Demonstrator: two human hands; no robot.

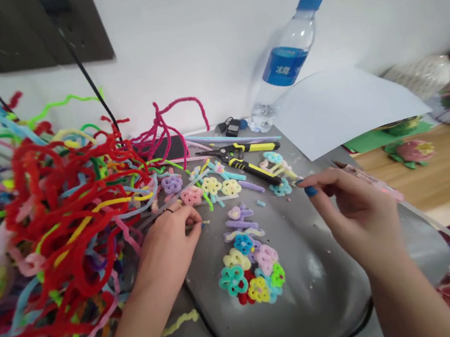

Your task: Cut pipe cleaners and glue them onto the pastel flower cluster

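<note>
My left hand (172, 239) is closed in a pinch, with a short thin pale piece (206, 222) sticking out from its fingertips. Over on the right, my right hand (356, 209) has thumb and forefinger pressed together; what they hold, if anything, is too small to make out. Between the hands lies a cluster of pipe-cleaner flowers (258, 289) in several colours, with lilac twisted pieces (241, 225) above it. Yellow pipe-cleaner flowers (212, 186) and a pink flower (192, 196) lie beyond my left hand. Blue flowers (280, 187) are close to my right fingertips.
A big tangled heap of pipe cleaners (60, 221) fills the left side. Black-and-yellow pliers (254, 170) lie behind the flowers. A water bottle (286, 65) leans against the wall beside white paper (345, 106). A black cable (208, 322) crosses the grey surface.
</note>
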